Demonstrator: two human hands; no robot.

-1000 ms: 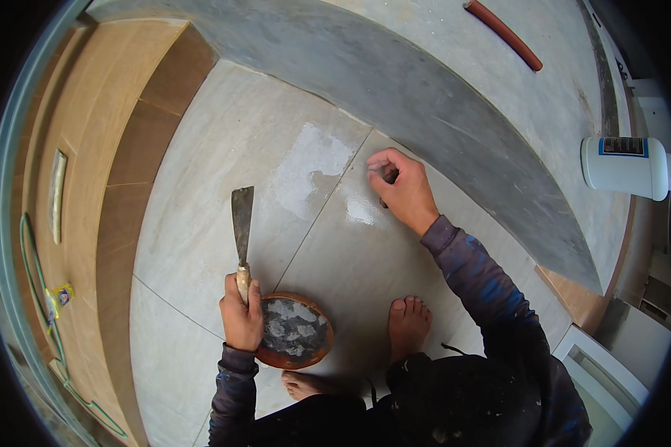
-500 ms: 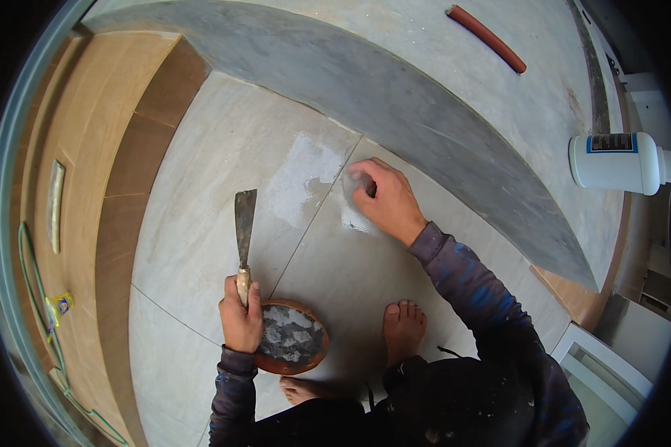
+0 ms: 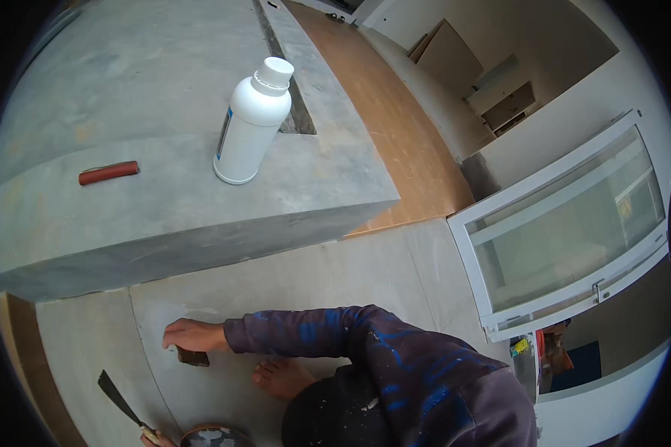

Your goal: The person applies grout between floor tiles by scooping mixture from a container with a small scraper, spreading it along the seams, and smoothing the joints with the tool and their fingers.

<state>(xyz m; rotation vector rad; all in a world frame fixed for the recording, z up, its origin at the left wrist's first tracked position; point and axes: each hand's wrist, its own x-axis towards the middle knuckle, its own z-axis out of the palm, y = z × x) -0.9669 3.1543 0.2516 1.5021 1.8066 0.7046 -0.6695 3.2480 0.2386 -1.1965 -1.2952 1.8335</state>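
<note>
At the lower left, my left hand [image 3: 156, 438] is closed around the handle of a putty knife [image 3: 119, 397], its dark blade angled up and left. Only part of that hand shows at the picture's edge. Beside it is a round brown bowl [image 3: 190, 433] with grey and whitish paste inside, cut off by the lower edge. My right hand [image 3: 192, 335] is low over the tiled floor [image 3: 276, 272], fingers curled on a small flat brown piece [image 3: 194, 358] that sticks out below the palm. Its far side is hidden under the fingers.
A grey ledge [image 3: 179, 208] rises ahead, bearing a white capped bottle [image 3: 252, 123] and a red-brown roll [image 3: 108, 173]. Wooden-looking flooring [image 3: 395, 149] runs past its right end. A white-framed glass panel [image 3: 566, 231] stands on the right. My bare foot [image 3: 282, 378] is near my right hand.
The view has swung to the right, bringing in the glass panel and the room beyond. The putty knife stays in my left hand. The brown piece under my right hand now shows more clearly.
</note>
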